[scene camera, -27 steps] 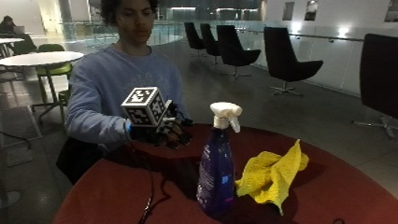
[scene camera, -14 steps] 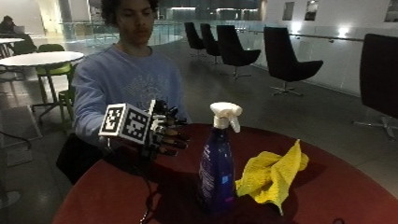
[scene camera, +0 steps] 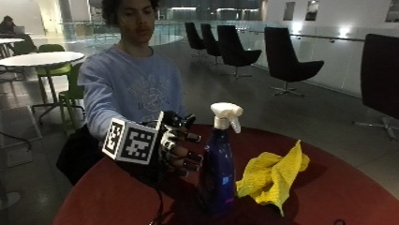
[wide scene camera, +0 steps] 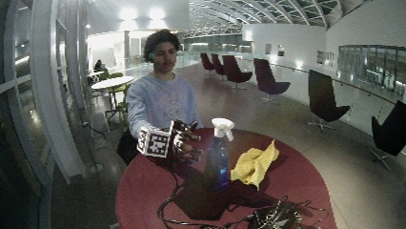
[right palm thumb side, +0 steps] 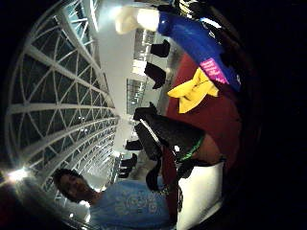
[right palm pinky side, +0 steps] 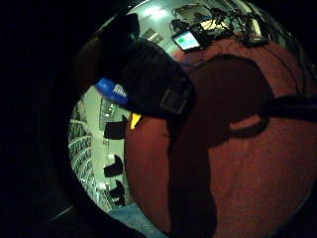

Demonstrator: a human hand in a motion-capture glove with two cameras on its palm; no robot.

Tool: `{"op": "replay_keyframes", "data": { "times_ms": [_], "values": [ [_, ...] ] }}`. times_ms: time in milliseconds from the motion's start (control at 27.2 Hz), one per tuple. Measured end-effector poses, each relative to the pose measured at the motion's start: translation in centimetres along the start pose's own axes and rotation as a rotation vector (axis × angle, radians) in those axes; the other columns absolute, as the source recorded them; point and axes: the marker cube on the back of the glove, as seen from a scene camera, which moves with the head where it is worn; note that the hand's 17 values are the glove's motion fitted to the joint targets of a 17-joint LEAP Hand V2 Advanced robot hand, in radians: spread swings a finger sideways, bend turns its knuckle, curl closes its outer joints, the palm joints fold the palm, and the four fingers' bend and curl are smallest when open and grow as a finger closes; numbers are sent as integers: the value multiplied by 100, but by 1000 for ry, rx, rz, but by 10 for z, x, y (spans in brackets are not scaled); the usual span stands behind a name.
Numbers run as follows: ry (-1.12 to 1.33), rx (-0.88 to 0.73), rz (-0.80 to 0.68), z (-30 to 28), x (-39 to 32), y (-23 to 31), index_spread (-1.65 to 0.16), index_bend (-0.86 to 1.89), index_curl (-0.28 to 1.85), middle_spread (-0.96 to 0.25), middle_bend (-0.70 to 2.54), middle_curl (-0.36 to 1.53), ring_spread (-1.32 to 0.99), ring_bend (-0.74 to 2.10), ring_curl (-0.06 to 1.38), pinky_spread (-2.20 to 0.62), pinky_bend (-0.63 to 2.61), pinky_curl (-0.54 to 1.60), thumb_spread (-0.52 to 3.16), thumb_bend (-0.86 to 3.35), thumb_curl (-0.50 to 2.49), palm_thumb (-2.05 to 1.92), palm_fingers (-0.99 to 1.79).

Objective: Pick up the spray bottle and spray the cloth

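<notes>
Beside the spread, empty right hand: bottle upright on red table, cloth beyond; black chairs behind.

outside views across table, palm views perhaps overhead

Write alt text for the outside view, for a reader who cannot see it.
A person seated at a round red table reaches their gloved right hand, fingers spread and holding nothing, toward an upright blue spray bottle with a white trigger head. A crumpled yellow cloth lies on the table just beyond the bottle, on the side away from the hand.
</notes>
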Motion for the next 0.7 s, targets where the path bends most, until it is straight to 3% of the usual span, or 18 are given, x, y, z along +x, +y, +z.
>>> {"op": "replay_keyframes", "data": {
  "times_ms": [699],
  "values": [
    [-11, -26, 19, 33, 22, -57, -41, 11, 20, 1, 30, 37, 5, 37, 29, 23, 40, 37, 102, -3, 28, 44, 36]
  ]
}}
